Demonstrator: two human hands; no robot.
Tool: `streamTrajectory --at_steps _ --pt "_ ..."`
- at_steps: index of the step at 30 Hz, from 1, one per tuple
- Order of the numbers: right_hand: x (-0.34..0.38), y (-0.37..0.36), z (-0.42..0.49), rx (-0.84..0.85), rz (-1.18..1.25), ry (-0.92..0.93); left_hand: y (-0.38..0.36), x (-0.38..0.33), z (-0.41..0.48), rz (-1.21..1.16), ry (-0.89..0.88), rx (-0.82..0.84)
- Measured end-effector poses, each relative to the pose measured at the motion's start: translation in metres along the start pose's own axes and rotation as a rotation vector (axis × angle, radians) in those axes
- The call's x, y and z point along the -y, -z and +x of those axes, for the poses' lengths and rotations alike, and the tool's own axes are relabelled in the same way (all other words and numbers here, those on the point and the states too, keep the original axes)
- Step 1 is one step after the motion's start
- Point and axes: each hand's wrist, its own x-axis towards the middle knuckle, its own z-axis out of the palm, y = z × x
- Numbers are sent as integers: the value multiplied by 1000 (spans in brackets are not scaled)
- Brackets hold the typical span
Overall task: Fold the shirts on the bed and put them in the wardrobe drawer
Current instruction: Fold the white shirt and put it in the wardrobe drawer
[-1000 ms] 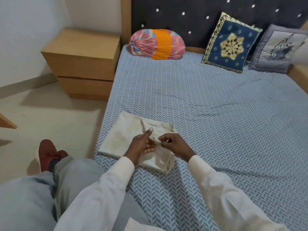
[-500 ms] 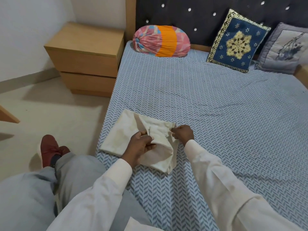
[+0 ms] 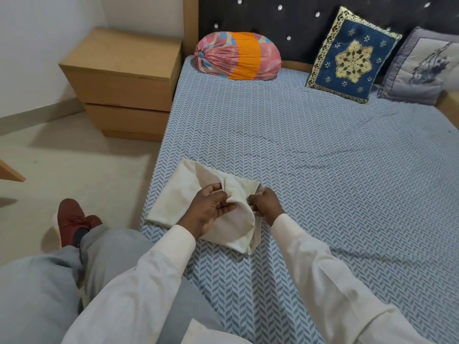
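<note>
Change: since a second ago the right hand (image 3: 265, 204) has gone from just beside the left hand (image 3: 208, 212) out to the right edge of the shirt (image 3: 178, 194), while the left hand stays on the shirt's middle.
Shirt: cream, folded into a flat packet, lying on the bed (image 3: 310, 157) near its left edge, close to the person; the cloth bulges up between the two hands.
Left hand: on top of the shirt, thumb and fingers pinching a raised fold of the cloth.
Right hand: fingers curled round the shirt's right edge, grasping it near the far right corner.
Sleeves: both arms are in long, pale sleeves.
Bed: covered by a blue-and-white herringbone sheet; a dark tufted headboard (image 3: 285, 18) stands at the far end.
Pillows: a pink and orange bolster (image 3: 238, 58), a blue embroidered cushion (image 3: 352, 55) and a grey cushion (image 3: 422, 65) lean against the headboard, well apart from the shirt.
Nightstand (image 3: 124, 78): wooden, two drawers, both closed, just beside the bed's far left corner.
Floor: a red shoe (image 3: 72, 217) below a grey trouser leg, left of the bed.
</note>
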Motion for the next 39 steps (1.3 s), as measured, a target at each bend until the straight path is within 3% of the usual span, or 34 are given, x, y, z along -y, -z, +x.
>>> streamTrajectory --at_steps 4,9,12,14,19,23,25,28,31,34,35,37,39 --pt "-10 -1 -2 -41 -315 186 -5 -3 2 20 -9 7" --pt "-10 0 6 -64 -563 191 -13 -4 6 54 -10 11" --pt "-14 2 5 -184 -773 396 -15 -3 7 67 -4 15" --pt "-17 4 6 -186 -729 442 -14 -2 7 70 -1 12" --pt "-15 14 17 -50 -598 318 -13 -1 7 74 6 12" --pt "-12 17 22 -79 -571 212 -13 -3 9 85 7 22" --pt "-8 17 21 -110 -433 192 -15 -3 10 89 7 19" --pt "2 21 15 -131 -180 311 -16 -2 11 97 10 12" --pt "24 31 -2 308 27 352 -17 -2 13 89 2 5" --pt "40 44 -14 705 -99 301 -21 -4 14 105 -22 -4" --pt "41 44 -14 725 -194 311 -23 -5 15 118 -32 -2" --pt "38 42 -13 595 -353 371 -26 -5 15 147 -41 -2" --pt "33 39 -7 424 -300 401 -26 -5 14 204 -48 -13"
